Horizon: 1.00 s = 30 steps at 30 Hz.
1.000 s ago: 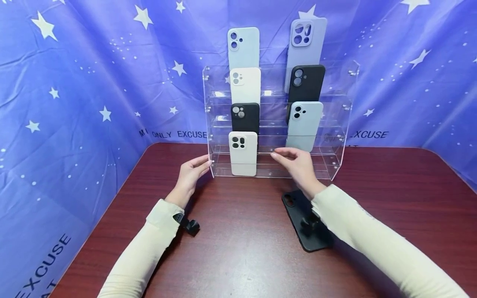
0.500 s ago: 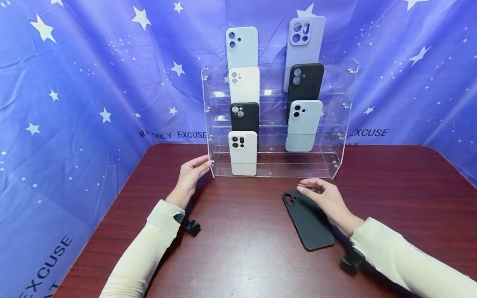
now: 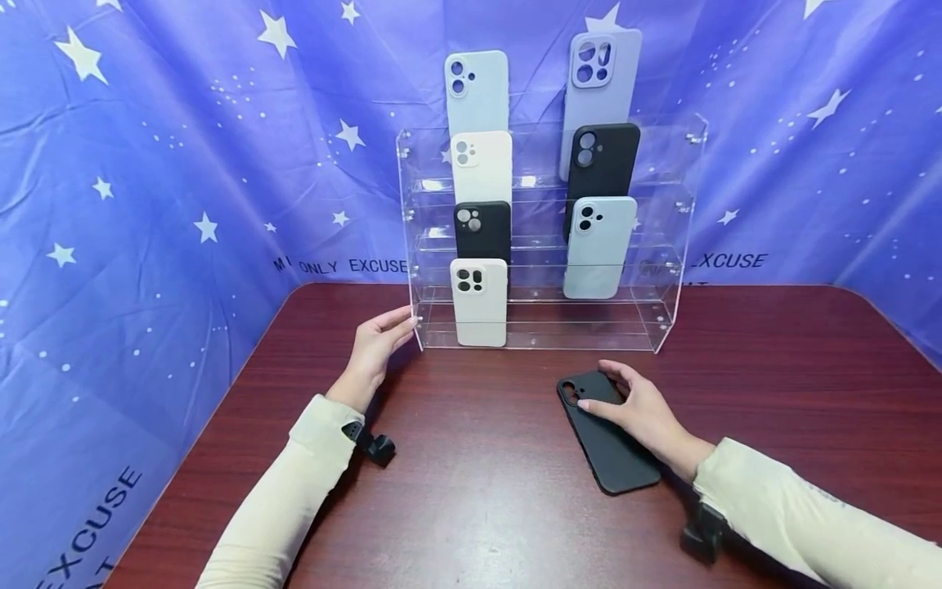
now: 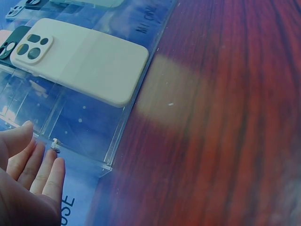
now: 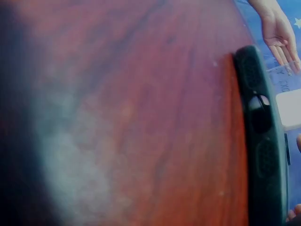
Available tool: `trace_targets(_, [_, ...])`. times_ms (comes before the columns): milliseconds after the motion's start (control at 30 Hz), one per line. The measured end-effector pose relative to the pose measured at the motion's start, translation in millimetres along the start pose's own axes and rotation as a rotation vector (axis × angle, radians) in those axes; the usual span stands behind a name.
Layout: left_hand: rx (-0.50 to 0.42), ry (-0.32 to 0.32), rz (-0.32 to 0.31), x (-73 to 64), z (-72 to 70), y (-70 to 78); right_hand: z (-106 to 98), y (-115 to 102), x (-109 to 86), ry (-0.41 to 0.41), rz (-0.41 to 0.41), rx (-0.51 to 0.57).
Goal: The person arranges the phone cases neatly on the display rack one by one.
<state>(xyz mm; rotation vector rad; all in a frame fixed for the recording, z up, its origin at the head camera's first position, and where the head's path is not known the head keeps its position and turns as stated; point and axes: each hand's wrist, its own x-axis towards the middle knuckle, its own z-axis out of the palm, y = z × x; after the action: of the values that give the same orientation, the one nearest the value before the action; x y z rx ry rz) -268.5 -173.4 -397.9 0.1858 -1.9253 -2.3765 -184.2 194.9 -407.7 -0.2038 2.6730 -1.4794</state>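
A black phone case [image 3: 614,450] lies back up on the table in the head view. My right hand [image 3: 651,421] is over its upper part, thumb on the back near the camera cutout and fingers at the far right edge. Close up in the right wrist view, the case [image 5: 263,141] shows its end with port openings. My left hand [image 3: 370,352] touches the left side of the clear acrylic stand [image 3: 574,335], fingers fairly straight. In the left wrist view, that hand's fingertips [image 4: 57,165] meet the stand's side panel, below a white phone case [image 4: 89,61].
The tiered stand holds a left column of light blue [image 3: 478,94], white [image 3: 489,168], black [image 3: 495,237] and white cases. Lilac [image 3: 621,74], black [image 3: 614,159] and light blue [image 3: 603,254] cases stand at right. A starry blue curtain [image 3: 169,164] hangs behind the table [image 3: 456,491].
My right hand has moved back from the stand's lowest tier and down over the black phone case on the table, its thumb and fingers spreading. My left hand stays at the stand's side.
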Motion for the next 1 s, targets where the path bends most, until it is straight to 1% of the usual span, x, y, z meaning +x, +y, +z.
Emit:
trace_targets(133, [0.003,-0.003,0.006,-0.3,1.0,-0.1,3,1,-0.8,-0.001,-0.046,-0.152])
trace_targets(200, [0.003,-0.018,0.028,-1.4,0.9,-0.1,4,1,-0.9,-0.004,-0.06,-0.217])
trace_targets(300, [-0.021,-0.048,0.072,-3.4,-0.6,-0.2,6,2,-0.8,-0.012,-0.078,-0.266])
trace_targets(367, [-0.028,-0.047,0.077,-5.1,-0.6,0.5,6,2,-0.7,-0.01,-0.092,-0.276])
trace_targets(467, [-0.024,-0.023,0.038,-4.0,-0.7,1.0,7,1,-0.9,-0.003,-0.107,-0.284])
trace_targets(500, [-0.007,-0.008,0.016,-3.2,-0.1,1.1,8,0,-1.1,0.001,-0.113,-0.287])
trace_targets(567, [-0.001,0.002,-0.012,-1.0,-0.1,1.1,8,-2,-1.5,0.012,-0.129,-0.295])
trace_targets(633, [-0.001,0.006,-0.021,0.2,-0.4,0.7,9,-4,-2.0,0.025,-0.148,-0.305])
trace_targets(733, [0.005,-0.001,0.001,-0.3,-1.1,-0.4,10,-7,-1.9,0.042,-0.178,-0.321])
trace_targets(833, [-0.008,-0.025,0.049,-1.7,-2.8,-2.6,8,-9,-0.4,0.044,-0.198,-0.34])
trace_targets(900, [-0.039,-0.049,0.086,-3.5,-3.2,-2.6,6,-10,1.3,0.039,-0.207,-0.341])
trace_targets(967, [-0.047,-0.062,0.101,-4.0,-3.4,-3.0,1,-11,3.4,0.031,-0.207,-0.333])
trace_targets(1000, [-0.041,-0.06,0.098,-4.0,-3.2,-2.9,-1,-11,4.6,0.025,-0.203,-0.327])
